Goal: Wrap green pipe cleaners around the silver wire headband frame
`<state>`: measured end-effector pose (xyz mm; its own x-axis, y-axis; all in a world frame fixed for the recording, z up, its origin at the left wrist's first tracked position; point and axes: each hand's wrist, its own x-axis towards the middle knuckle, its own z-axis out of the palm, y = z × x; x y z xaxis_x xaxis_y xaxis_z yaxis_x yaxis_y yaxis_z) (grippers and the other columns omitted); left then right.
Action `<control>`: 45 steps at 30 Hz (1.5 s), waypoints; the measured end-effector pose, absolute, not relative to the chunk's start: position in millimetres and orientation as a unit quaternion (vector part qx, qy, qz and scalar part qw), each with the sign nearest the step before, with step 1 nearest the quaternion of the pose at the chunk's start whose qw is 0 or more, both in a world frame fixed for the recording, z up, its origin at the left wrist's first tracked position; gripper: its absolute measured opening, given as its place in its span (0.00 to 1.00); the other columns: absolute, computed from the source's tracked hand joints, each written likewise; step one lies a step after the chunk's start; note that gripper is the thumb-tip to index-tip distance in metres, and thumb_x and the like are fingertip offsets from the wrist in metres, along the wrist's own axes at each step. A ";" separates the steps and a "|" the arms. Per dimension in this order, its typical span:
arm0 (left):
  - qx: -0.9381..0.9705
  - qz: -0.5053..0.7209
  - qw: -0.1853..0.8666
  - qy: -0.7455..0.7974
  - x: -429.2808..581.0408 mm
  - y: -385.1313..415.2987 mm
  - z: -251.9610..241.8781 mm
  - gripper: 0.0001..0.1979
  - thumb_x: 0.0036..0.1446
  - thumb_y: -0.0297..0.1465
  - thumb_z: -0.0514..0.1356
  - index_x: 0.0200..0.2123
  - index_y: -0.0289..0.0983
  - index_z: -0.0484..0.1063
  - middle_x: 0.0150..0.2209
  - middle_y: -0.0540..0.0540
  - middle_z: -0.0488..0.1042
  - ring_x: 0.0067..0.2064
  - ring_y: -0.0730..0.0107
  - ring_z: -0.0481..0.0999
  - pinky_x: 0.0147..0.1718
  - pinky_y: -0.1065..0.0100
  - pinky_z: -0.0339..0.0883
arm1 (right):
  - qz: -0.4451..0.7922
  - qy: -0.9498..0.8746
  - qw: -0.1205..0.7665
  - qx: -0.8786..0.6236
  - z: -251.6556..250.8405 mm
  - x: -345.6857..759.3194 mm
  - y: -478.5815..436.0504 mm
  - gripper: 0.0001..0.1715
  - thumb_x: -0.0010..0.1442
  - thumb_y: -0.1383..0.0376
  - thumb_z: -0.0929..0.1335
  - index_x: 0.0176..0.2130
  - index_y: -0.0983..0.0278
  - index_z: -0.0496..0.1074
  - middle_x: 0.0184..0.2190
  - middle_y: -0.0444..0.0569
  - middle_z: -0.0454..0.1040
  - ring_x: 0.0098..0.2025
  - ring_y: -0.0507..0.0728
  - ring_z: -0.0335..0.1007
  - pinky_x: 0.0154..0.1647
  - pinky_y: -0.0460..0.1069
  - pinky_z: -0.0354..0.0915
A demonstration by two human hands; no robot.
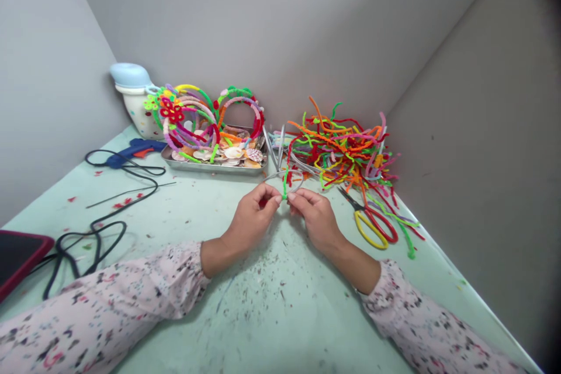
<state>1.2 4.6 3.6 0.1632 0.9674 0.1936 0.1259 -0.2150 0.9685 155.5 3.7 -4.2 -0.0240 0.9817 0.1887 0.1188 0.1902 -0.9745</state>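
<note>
My left hand (252, 216) and my right hand (315, 216) meet over the middle of the pale green table (263, 304), fingertips almost touching. Both pinch a thin grey headband (280, 176) that arcs away from me. A short green pipe cleaner (285, 185) stands up between my fingertips, against the band. Both hands are closed in a pinch. Floral sleeves cover both forearms.
A heap of coloured pipe cleaners (346, 149) lies at the back right, with red-and-yellow scissors (372, 223) beside it. A metal tray (210, 163) holds shells and wrapped headbands (197, 117). A blue glue gun (134, 149) with black cord (96, 228) lies left; a white jar (135, 99) stands behind it.
</note>
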 end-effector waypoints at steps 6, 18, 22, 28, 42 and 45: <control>0.621 0.462 0.446 0.449 1.4 4.9 3.6 0.07 0.56 0.34 0.57 0.31 0.36 0.69 0.26 0.52 0.68 0.26 0.74 0.65 0.26 0.73 0.59 | 0.430 -0.576 0.506 -0.477 -4.2 155.6 4.1 0.18 0.57 0.58 0.66 0.20 0.63 0.67 0.19 0.40 0.63 0.25 0.51 0.56 0.29 0.47 0.53; 0.604 0.464 0.467 0.449 3.4 5.4 3.1 0.07 0.56 0.33 0.57 0.30 0.36 0.69 0.25 0.52 0.66 0.25 0.75 0.62 0.23 0.74 0.57 | 0.452 -0.564 0.509 -0.468 -8.9 156.1 8.0 0.16 0.57 0.57 0.66 0.22 0.63 0.67 0.20 0.40 0.64 0.25 0.52 0.57 0.30 0.47 0.54; 0.593 0.477 0.476 0.441 3.6 5.2 2.6 0.06 0.55 0.33 0.57 0.30 0.36 0.69 0.25 0.52 0.67 0.25 0.75 0.62 0.24 0.74 0.57 | 0.440 -0.565 0.510 -0.477 -7.3 154.5 6.6 0.17 0.57 0.57 0.66 0.22 0.63 0.67 0.19 0.40 0.63 0.25 0.52 0.57 0.30 0.47 0.54; 0.594 0.474 0.474 0.446 3.8 4.0 4.4 0.06 0.56 0.33 0.57 0.31 0.37 0.69 0.25 0.52 0.66 0.25 0.76 0.62 0.24 0.73 0.57 | 0.437 -0.565 0.513 -0.476 -5.3 154.0 5.6 0.17 0.57 0.57 0.66 0.22 0.63 0.67 0.19 0.40 0.63 0.25 0.52 0.57 0.30 0.47 0.55; 0.592 0.475 0.488 0.432 2.9 4.2 3.1 0.06 0.55 0.33 0.58 0.29 0.37 0.70 0.23 0.52 0.66 0.24 0.75 0.61 0.22 0.73 0.56 | 0.474 -0.550 0.501 -0.470 -10.4 154.5 10.5 0.15 0.56 0.57 0.66 0.23 0.63 0.68 0.20 0.41 0.66 0.25 0.51 0.59 0.30 0.47 0.56; 0.577 0.477 0.507 0.426 2.0 5.4 2.2 0.07 0.55 0.34 0.58 0.32 0.37 0.71 0.25 0.52 0.68 0.24 0.75 0.62 0.24 0.73 0.57 | 0.465 -0.546 0.506 -0.480 -11.1 155.3 10.4 0.16 0.56 0.56 0.66 0.23 0.63 0.67 0.19 0.41 0.65 0.24 0.51 0.58 0.29 0.47 0.56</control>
